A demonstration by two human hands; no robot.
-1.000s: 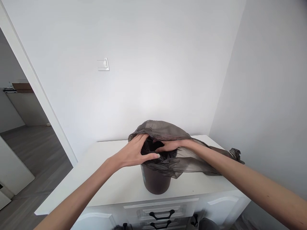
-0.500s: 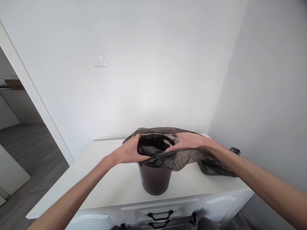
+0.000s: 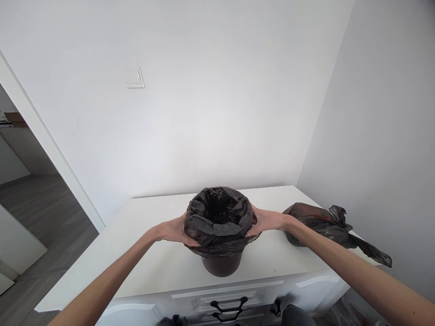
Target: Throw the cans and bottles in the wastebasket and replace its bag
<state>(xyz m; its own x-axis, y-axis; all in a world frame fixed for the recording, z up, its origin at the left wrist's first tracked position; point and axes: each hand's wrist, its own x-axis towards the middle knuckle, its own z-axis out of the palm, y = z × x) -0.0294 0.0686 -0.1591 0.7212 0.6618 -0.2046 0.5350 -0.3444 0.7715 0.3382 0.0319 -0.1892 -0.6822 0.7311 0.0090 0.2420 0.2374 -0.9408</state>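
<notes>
A dark brown trash bin [image 3: 221, 266] stands upright on the white cabinet top. A black plastic bag [image 3: 217, 232] lines it and is folded down over its rim all round. My left hand [image 3: 177, 230] grips the bag's loose edge at the bin's left side, its fingers partly hidden behind. On the opposite side my right hand [image 3: 263, 220] holds the same edge, thumb in front. Looking in from above, I see the dark lined inside of the bin.
A tied, filled black bag [image 3: 316, 222] lies at the right of the cabinet top [image 3: 156, 267], partly behind my right forearm. Dark drawer handles [image 3: 229, 305] show on the cabinet front. A wall backs the cabinet; a doorway opens at left.
The bag's wide, loose mouth has come down over the rim and now hangs round the bin's outside. Both hands have moved from the opening to the outer sides, lower down.
</notes>
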